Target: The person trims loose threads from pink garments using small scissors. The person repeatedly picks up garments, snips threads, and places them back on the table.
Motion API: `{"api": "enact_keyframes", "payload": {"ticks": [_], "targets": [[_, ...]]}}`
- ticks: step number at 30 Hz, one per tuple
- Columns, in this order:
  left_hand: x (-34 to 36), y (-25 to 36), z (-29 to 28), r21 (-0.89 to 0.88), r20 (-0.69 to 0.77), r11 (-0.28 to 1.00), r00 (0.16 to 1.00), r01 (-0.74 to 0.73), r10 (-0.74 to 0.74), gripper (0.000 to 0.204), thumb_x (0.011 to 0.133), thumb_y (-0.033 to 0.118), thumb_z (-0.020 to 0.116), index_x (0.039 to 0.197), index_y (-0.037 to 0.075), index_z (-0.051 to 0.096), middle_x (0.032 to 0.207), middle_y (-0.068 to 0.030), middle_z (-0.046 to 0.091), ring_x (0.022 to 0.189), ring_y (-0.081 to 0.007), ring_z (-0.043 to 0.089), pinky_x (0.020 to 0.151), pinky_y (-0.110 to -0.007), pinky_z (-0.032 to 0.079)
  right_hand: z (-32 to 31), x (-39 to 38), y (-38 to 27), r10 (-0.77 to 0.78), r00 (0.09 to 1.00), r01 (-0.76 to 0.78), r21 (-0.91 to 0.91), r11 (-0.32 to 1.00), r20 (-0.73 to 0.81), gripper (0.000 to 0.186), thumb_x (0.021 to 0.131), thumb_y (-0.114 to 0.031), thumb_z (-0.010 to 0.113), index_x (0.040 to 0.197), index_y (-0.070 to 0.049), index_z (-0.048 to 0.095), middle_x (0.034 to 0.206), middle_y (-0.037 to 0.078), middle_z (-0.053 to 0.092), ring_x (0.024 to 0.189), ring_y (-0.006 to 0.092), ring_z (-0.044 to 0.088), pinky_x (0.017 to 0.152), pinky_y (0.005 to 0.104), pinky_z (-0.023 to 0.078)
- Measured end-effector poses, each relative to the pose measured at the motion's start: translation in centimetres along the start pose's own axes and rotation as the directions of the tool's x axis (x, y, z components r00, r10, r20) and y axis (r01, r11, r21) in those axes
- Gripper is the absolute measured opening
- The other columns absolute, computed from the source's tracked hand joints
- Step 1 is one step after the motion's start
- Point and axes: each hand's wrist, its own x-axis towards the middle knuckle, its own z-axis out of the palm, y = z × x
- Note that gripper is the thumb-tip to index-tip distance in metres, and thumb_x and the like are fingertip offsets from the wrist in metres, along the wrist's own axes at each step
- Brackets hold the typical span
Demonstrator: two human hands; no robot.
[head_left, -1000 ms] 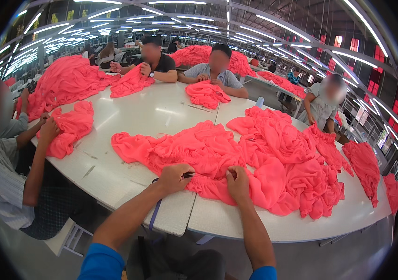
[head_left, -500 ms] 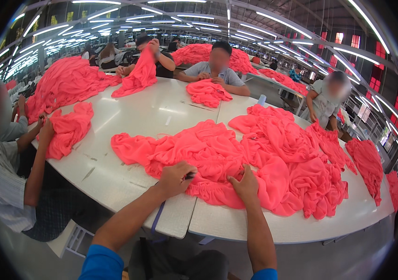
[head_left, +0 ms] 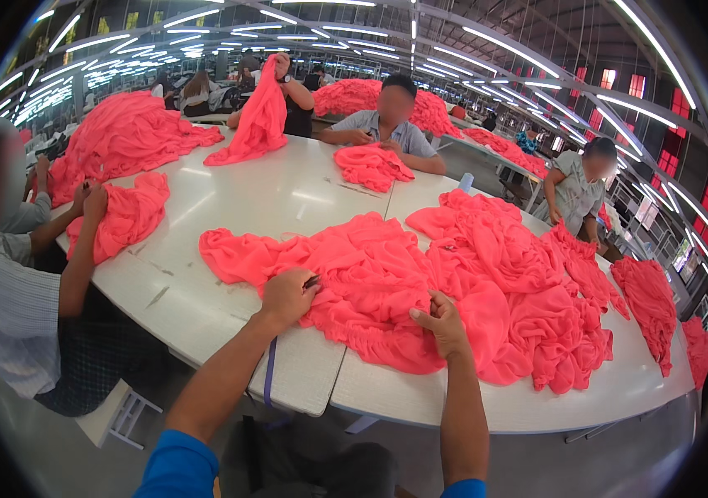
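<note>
A coral-pink garment (head_left: 362, 286) of thin cloth lies spread before me, its gathered edge (head_left: 370, 336) toward my body. My left hand (head_left: 287, 297) is closed at its left part, around a small dark tool (head_left: 311, 282) whose kind I cannot make out. My right hand (head_left: 441, 325) pinches the cloth near the right end of the gathered edge, thumb and fingers together. Folds hide some of the fingertips. Right beside the garment rises a heap of the same pink cloth (head_left: 520, 290).
Everything lies on a white table (head_left: 204, 290) with a seam running away from me. Co-workers around it handle pink garments: one at the left (head_left: 18, 282), others across and at the right. A big pink pile (head_left: 121, 137) stands far left. A pale blue cone (head_left: 466, 181) stands near the far edge.
Both hands have shifted, the left one leftward and up, the right slightly right; the gathered edge is drawn more open between them. Across the table, a co-worker has raised a garment higher.
</note>
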Motion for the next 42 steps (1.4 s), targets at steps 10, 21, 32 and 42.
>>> {"api": "enact_keyframes", "payload": {"ticks": [10,21,32,42], "targets": [[1.0,0.3,-0.6,-0.196,-0.394,0.978,0.919,-0.067,-0.016,0.013,0.087,0.015,0.074,0.090,0.005,0.066,0.078,-0.0093,0.064,0.064,-0.0211,0.061,0.058,-0.031,0.049,-1.6,1.1,2.2,-0.167,0.973,0.141,-0.165,0.976,-0.160,0.028,0.082,-0.004,0.077,0.107,-0.002,0.064,0.097,0.000,0.067,0.084,0.0066,0.061,0.078,0.0226,0.051],[0.9,1.5,-1.6,-0.228,-0.448,0.957,0.892,-0.178,0.059,0.009,0.085,0.008,0.074,0.086,0.003,0.066,0.076,-0.0083,0.062,0.063,-0.0184,0.058,0.057,-0.030,0.047,-0.4,1.3,1.6,-0.323,0.854,0.292,-0.137,0.947,-0.409,0.034,0.082,0.005,0.071,0.114,-0.001,0.061,0.096,0.001,0.064,0.081,0.0056,0.058,0.074,0.0195,0.049],[0.8,1.9,-1.9,-0.194,-0.456,0.943,0.876,-0.271,0.158,0.010,0.087,0.008,0.072,0.090,0.004,0.064,0.075,-0.0075,0.059,0.061,-0.0162,0.057,0.055,-0.028,0.046,-1.0,1.6,2.0,-0.385,0.797,0.367,-0.134,0.921,-0.465,0.033,0.084,0.007,0.069,0.115,0.001,0.061,0.095,0.002,0.062,0.081,0.0059,0.057,0.073,0.0195,0.049],[0.7,1.9,-1.8,-0.212,-0.436,0.944,0.889,-0.253,0.141,0.010,0.087,0.007,0.073,0.090,0.004,0.064,0.074,-0.0079,0.058,0.061,-0.0192,0.057,0.056,-0.030,0.047,-1.0,1.4,2.1,-0.390,0.793,0.254,-0.328,0.910,-0.468,0.041,0.085,0.000,0.070,0.124,0.002,0.056,0.104,0.006,0.061,0.089,0.0102,0.057,0.078,0.0232,0.050]]}}
